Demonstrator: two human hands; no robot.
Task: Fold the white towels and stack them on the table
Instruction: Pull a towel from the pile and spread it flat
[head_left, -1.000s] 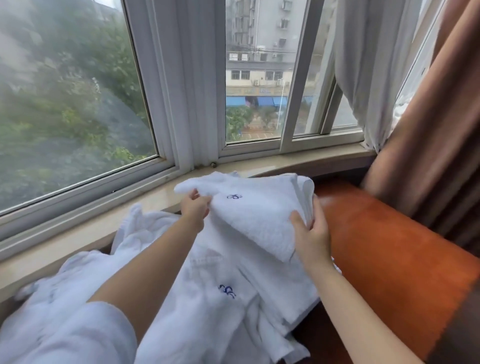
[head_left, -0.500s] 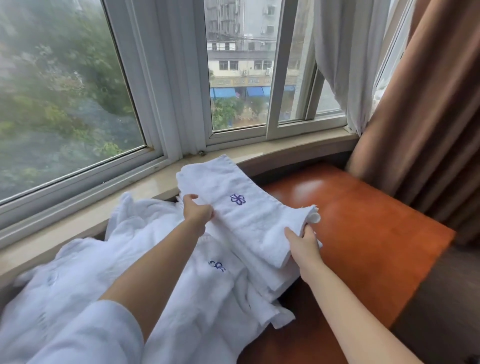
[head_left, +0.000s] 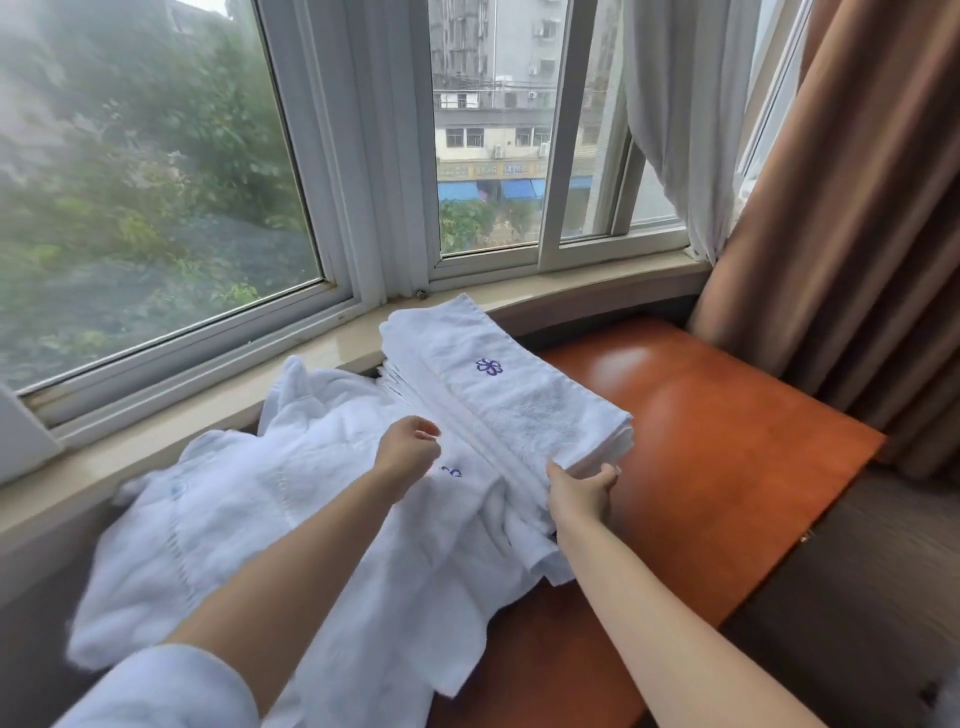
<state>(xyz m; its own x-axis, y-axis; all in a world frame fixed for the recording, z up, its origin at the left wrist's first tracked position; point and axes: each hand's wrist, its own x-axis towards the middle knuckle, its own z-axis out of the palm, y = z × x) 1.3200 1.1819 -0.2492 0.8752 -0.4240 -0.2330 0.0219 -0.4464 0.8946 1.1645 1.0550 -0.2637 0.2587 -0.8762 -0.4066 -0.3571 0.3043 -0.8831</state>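
A folded white towel with a purple flower emblem lies on top of a stack of folded towels at the far side of the orange-brown table. My right hand grips the near edge of the stack, thumb on the top towel and fingers under the edge. My left hand hovers with curled fingers just left of the stack, over a loose white towel that lies crumpled across the table's left part. Whether the left hand pinches any cloth is unclear.
A stone window sill runs behind the towels below large windows. A sheer white curtain and a brown curtain hang at the right. Bare tabletop lies right of the stack, with darker floor beyond its edge.
The folded towel has come down from my hands onto the stack and lies flat. My left hand has let go of it and drawn back; my right hand has shifted to the near edge.
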